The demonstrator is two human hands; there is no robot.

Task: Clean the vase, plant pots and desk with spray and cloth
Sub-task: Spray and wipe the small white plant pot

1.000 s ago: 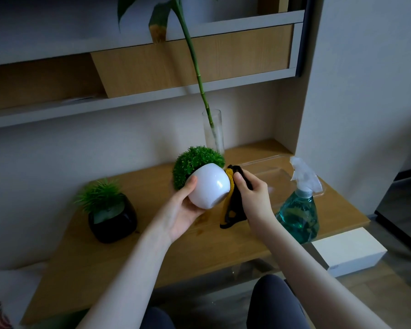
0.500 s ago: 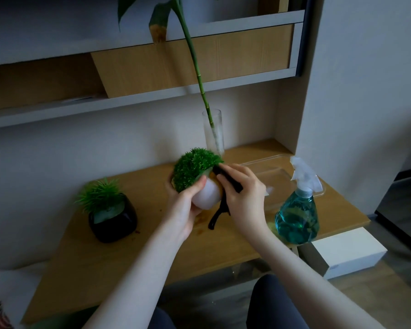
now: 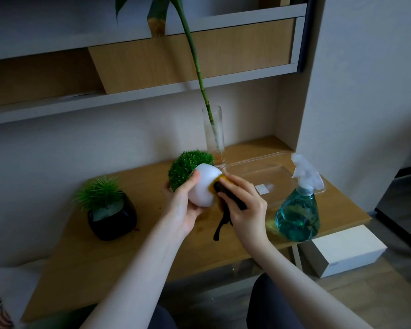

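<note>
From the head camera, the left hand [image 3: 184, 207] grips a white pot [image 3: 203, 187] tilted above the tabletop [image 3: 133, 262], its green plant pointing away. The right hand [image 3: 246, 207] presses a black-and-yellow cloth [image 3: 220, 200] against the pot's side. A black pot [image 3: 113, 218] stands to the left, a glass vase [image 3: 212, 136] behind, a clear tray [image 3: 266, 172] and blue spray bottle [image 3: 298, 210] just right.

Dim room; pale wall [image 3: 365, 91], wooden shelving [image 3: 188, 58], wood-look floor [image 3: 377, 293]
</note>
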